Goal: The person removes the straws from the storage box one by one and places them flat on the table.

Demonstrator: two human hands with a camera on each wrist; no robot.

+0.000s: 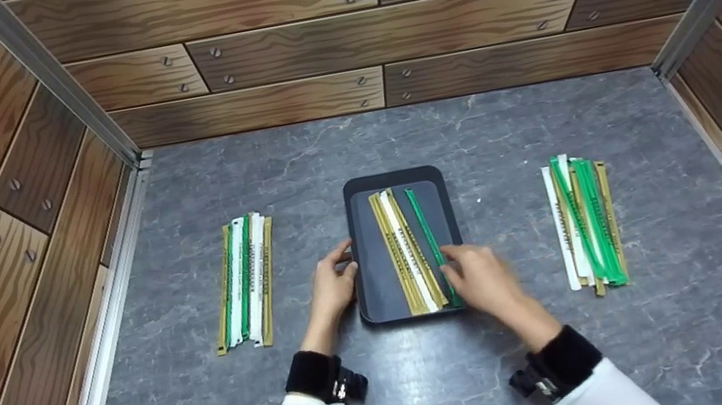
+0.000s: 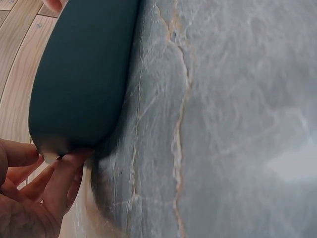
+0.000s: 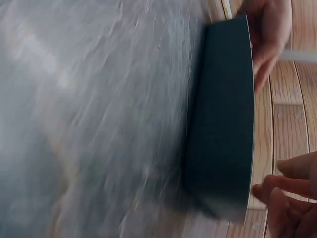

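A dark rectangular tray lies in the middle of the head view. Inside it are two gold stick packets with a white stick packet between them, and a green stick packet to their right. My left hand touches the tray's left side from outside, thumb and fingertips against the wall. Over the right rim, my right hand has its thumb and index finger at the green packet's lower half; a pinch on it is not visible. The right wrist view shows these fingers loosely bent above the rim, thumb apart.
To the left lies a row of white, green and gold stick packets. A looser, overlapping pile of similar packets lies to the right. Wood-patterned panels enclose the grey marbled table at the back and both sides.
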